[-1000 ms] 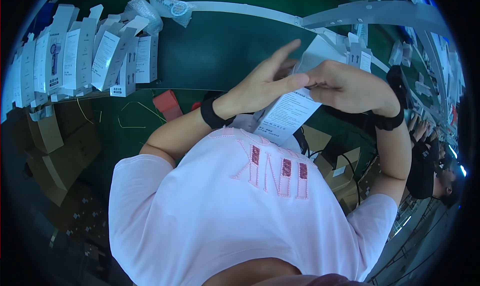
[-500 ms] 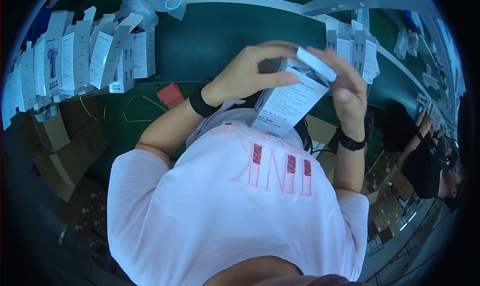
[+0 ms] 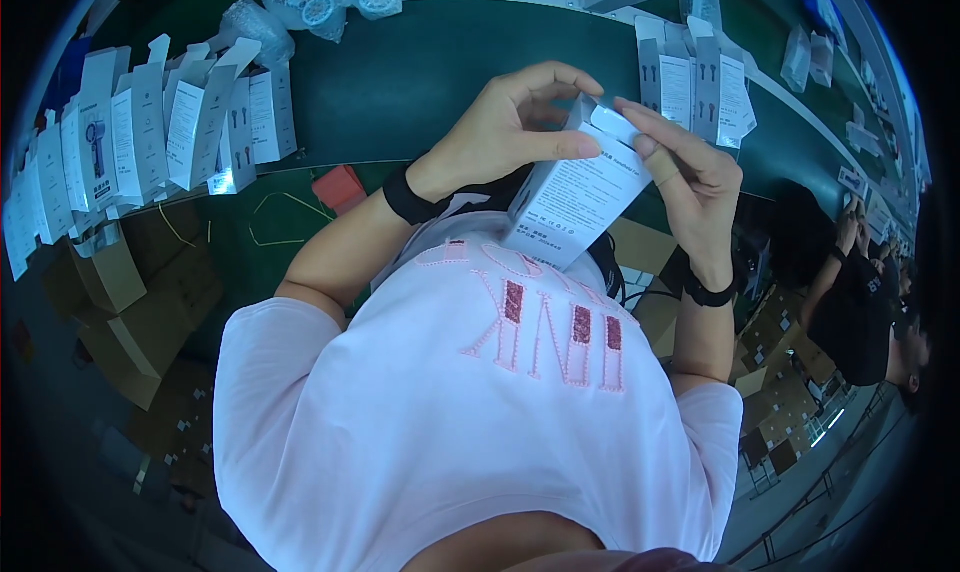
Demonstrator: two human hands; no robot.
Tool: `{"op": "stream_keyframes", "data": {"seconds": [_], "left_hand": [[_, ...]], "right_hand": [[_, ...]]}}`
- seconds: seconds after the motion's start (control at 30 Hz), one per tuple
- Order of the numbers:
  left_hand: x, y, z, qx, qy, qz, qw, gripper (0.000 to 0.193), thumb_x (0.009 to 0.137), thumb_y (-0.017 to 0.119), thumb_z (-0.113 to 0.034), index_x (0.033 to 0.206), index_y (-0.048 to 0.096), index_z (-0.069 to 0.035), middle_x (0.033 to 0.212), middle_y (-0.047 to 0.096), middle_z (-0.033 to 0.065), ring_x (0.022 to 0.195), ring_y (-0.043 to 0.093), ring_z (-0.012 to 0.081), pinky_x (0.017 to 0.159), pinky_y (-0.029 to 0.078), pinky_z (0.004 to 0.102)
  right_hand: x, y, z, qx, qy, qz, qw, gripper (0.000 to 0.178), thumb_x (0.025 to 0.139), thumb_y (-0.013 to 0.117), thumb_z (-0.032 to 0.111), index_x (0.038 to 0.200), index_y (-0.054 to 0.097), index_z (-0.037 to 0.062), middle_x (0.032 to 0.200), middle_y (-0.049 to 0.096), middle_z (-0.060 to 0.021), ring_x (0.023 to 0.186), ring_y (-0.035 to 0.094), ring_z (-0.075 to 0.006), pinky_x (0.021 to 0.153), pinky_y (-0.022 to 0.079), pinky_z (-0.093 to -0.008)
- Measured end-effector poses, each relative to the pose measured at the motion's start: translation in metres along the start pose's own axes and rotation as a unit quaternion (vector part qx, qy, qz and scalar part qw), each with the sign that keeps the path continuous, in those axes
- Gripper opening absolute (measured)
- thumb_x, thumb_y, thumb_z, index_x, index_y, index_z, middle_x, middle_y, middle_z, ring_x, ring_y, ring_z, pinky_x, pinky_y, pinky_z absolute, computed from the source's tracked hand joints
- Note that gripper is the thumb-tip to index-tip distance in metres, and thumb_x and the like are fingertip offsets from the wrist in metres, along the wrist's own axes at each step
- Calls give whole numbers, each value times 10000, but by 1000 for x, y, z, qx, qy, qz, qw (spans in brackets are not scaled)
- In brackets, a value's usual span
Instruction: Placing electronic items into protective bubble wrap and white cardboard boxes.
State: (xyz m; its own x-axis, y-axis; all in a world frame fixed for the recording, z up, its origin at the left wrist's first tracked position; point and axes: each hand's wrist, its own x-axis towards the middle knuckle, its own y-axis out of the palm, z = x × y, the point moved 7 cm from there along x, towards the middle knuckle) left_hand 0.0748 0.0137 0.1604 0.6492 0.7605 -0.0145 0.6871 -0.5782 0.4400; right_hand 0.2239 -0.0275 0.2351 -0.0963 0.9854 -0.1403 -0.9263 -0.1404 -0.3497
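Holding a small white carton (image 3: 572,204) up in front of the chest, both hands work at its top end. The left hand (image 3: 505,132) wraps the carton's upper part, thumb lying along the near face and fingers (image 3: 545,80) curled over the far edge, closed on the box. The right hand (image 3: 700,182) steadies the other side; its fingers (image 3: 655,137), one wearing a tan bandage, lie stretched along the white top flap (image 3: 612,124), pressing it toward the opening.

A second ago the carton lay flatter between the hands with a long panel hanging loose below them; half a second ago the flap stood up above the box. Now the box is squared up, tilted with its bottom toward the pink shirt (image 3: 470,412), and the flap lies low against the top, nearly shut as far as can be seen. I would judge the closing of the carton to be almost done.

Beyond the fingers runs the dark green tabletop (image 3: 420,67). To the left of them stands a row of open white cartons (image 3: 190,132), flaps up; further cartons (image 3: 695,82) stand just beyond the right fingers. Below the left forearm a small red piece (image 3: 338,187) lies on the green surface.
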Motion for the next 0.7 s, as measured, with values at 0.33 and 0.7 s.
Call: {"op": "stream_keyframes", "data": {"seconds": [0.33, 0.7], "left_hand": [[17, 25, 12, -24, -39, 43, 998, 325, 828, 672, -40, 1141, 595, -2, 1351, 477, 188, 1138, 547, 219, 952, 450, 341], [160, -110, 1, 291, -114, -195, 930, 946, 746, 758, -434, 1445, 270, -25, 1414, 367, 234, 1319, 368, 306, 1064, 333, 412]], "right_hand": [[-11, -20, -5, -87, -62, 3, 994, 469, 783, 717, 232, 1171, 591, 1, 1308, 513, -187, 1259, 450, -355, 1040, 337, -423], [-105, -300, -85, -275, 32, -536, 797, 611, 768, 776, 220, 1261, 490, -3, 1157, 538, -172, 1036, 541, -264, 907, 430, -365]]}}
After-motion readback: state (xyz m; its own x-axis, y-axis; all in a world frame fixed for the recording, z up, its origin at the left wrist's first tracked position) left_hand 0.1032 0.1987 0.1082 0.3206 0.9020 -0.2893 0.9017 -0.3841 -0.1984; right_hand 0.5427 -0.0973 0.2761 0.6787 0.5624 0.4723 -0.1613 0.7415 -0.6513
